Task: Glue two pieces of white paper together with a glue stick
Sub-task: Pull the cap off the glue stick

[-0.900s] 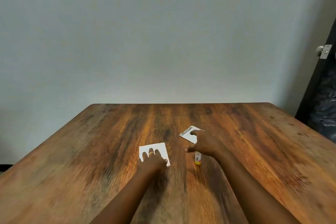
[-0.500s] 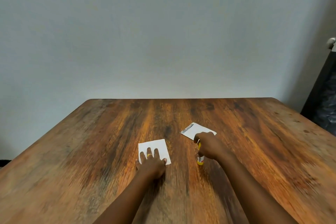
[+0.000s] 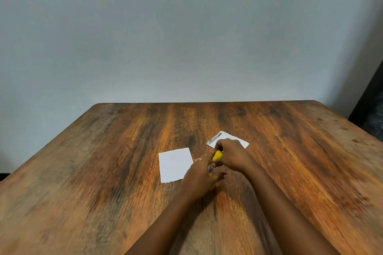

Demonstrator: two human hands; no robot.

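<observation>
Nearest, the left hand [image 3: 200, 178] is curled round the lower end of the small yellow-capped plastic glue stick [image 3: 216, 156], though blur hides its exact finger hold, and just beyond it the right hand [image 3: 233, 156] grips the stick's yellow cap, so the stick is held tilted between both hands above the brown wooden tabletop [image 3: 103, 172]. A plain white paper rectangle [image 3: 175, 164] lies flat just left of the left hand, its near right corner hidden by that hand. A second white paper piece with a dark printed edge [image 3: 227, 137] lies beyond the right hand, partly hidden by its knuckles.
</observation>
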